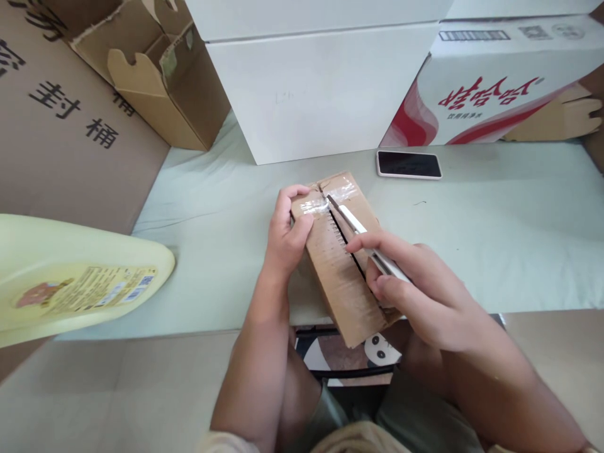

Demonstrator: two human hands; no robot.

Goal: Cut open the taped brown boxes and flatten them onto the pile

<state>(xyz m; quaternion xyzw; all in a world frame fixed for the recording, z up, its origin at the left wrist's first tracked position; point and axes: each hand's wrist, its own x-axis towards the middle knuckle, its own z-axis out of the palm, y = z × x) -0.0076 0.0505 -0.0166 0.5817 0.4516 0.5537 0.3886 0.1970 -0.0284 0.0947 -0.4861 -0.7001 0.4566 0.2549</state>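
A brown cardboard box [342, 270] lies at an angle at the near edge of the surface, with clear tape across its far end and a dark slit along its top. My left hand [289, 229] grips the box's far left corner, thumb on top and fingers over the far side. In my right hand [401, 277] is a white-handled utility knife [353, 220], index finger stretched along it. Its dark blade tip touches the tape near the slit's far end.
A phone [409, 165] lies beyond the box to the right. White boxes [321, 94] and a red-and-white carton [491, 94] stand behind. At left are an open cardboard box [189, 94], a large brown carton [85, 138] and a yellow bottle [85, 277].
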